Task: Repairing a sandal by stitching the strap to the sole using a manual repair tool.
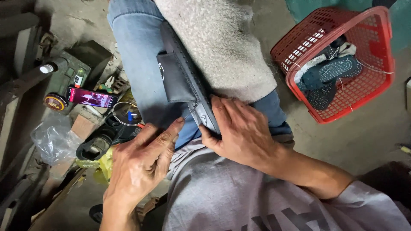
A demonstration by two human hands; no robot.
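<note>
On the lap, across a grey fleecy pad [222,47], lies a dark shoe [188,81].
Right hand [239,128] clamps its sole edge; left hand [141,162] pinches a thin needle [191,112] (thread unclear) — best kept steady, pulled straight from the seam.

We see soft, even daylight with no harsh glare. The left edge, around the phone [91,98] with its glowing screen, sinks into dim shadow. Focus stays sharp centrally; wide-angle distortion bends the red basket [381,64] at the corner.
</note>
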